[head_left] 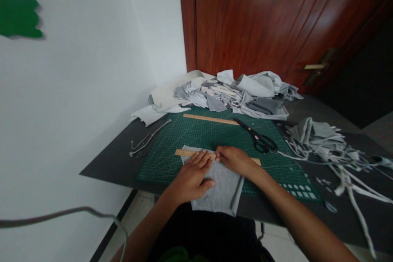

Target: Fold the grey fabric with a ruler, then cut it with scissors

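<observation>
A grey cloth (222, 188) lies over the near edge of the green cutting mat (166, 143). Across its far end rests a wooden ruler (184, 153), with both ends sticking out past the cloth. My left hand (193, 176) lies flat on the cloth and ruler, fingers stretched out and thumb apart. Beside its fingertips, my right hand (231, 159) is closed at the ruler, its fingers curled down; what they grip, if anything, is hidden. Black scissors (259, 137) lie on the mat beyond my right hand, near a second wooden ruler (210, 119).
Grey and white fabric pieces (227, 90) are heaped at the back, before a brown door (260, 20). More scraps (319, 135) and strips lie on the dark table (113, 159) at the right. Thin cords (152, 138) lie left; a white wall (92, 69) borders that side.
</observation>
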`<state>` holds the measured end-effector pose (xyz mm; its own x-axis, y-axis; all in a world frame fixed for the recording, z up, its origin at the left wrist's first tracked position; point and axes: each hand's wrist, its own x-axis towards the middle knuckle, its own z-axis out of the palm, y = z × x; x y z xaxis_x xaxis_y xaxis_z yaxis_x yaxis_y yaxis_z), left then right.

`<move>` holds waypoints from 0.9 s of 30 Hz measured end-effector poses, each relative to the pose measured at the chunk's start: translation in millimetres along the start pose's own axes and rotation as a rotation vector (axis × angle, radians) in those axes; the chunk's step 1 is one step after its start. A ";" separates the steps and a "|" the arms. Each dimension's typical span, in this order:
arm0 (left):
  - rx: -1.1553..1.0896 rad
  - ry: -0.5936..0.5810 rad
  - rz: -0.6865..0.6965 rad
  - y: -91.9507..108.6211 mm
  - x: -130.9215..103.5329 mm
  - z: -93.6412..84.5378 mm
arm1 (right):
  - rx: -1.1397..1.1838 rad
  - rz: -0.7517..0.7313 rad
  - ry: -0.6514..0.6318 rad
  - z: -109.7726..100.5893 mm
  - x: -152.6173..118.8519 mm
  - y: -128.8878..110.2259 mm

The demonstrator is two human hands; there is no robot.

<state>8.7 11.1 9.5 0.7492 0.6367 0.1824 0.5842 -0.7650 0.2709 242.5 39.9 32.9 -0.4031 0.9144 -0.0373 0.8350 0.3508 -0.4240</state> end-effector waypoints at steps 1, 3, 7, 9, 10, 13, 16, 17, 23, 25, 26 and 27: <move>0.023 -0.023 -0.006 1.5 0.2 1.2 | -0.005 0.000 0.002 -0.2 -0.1 0.0; 0.057 -0.037 -0.013 2.9 -1.4 2.5 | -0.012 -0.002 0.006 -0.7 -0.6 -0.5; 0.084 -0.014 -0.007 4.9 -10.8 4.0 | -0.011 -0.017 0.001 0.4 -2.8 -2.6; 0.090 -0.010 -0.006 6.6 -16.3 4.2 | -0.005 -0.027 -0.009 2.2 -3.8 -3.5; 0.090 -0.012 -0.010 7.7 -18.5 4.0 | -0.002 -0.032 -0.013 3.3 -4.1 -3.8; 0.081 -0.025 -0.047 14.5 -20.2 3.2 | 0.014 -0.038 -0.019 6.2 -4.0 -3.7; 0.079 -0.003 -0.135 28.1 -15.3 6.7 | 0.034 -0.042 -0.023 7.2 -3.2 -2.9; 0.085 0.019 -0.178 33.6 -13.2 9.5 | 0.040 -0.044 -0.024 7.1 -3.1 -2.8; 0.147 0.122 -0.266 52.5 -10.2 29.1 | 0.079 -0.073 -0.024 4.3 -3.6 -0.5; 0.158 0.123 -0.241 51.7 -12.1 30.7 | 0.097 -0.085 -0.035 3.0 -3.4 2.1; 0.159 0.119 -0.234 50.8 -13.0 30.6 | 0.117 -0.089 -0.045 2.5 -3.1 3.8; 0.159 0.113 -0.233 49.9 -13.7 30.2 | 0.148 -0.092 -0.058 2.0 -2.6 5.6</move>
<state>37.0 -38.7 -8.0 0.5553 0.7965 0.2392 0.7844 -0.5972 0.1677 247.5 39.1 28.8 -0.4994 0.8653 -0.0425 0.7312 0.3947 -0.5564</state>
